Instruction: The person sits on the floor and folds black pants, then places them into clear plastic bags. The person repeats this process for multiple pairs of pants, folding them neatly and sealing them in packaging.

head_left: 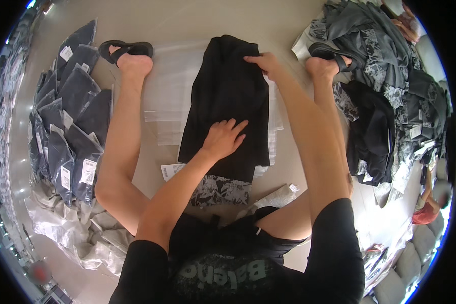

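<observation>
A folded black garment (229, 96) lies on the floor between my legs. A grey floral-patterned piece of cloth (221, 190) shows below its near end; I cannot tell whether it belongs to the garment. My left hand (224, 138) rests on the lower part of the black cloth, fingers spread. At the garment's upper right edge, my right hand (266, 65) grips the cloth, one digit on top and the others partly hidden. Clear plastic bags (168, 91) are spread flat under the garment. A white printed tag (172, 171) pokes out by its lower left corner.
Bagged dark garments (78, 116) with white labels are piled at the left, above crumpled beige sacking (86, 228). Loose grey and black clothes (370, 55) are heaped at the right. Another person (428, 205) is at the far right. A whitish wrapped roll (276, 197) lies near my right thigh.
</observation>
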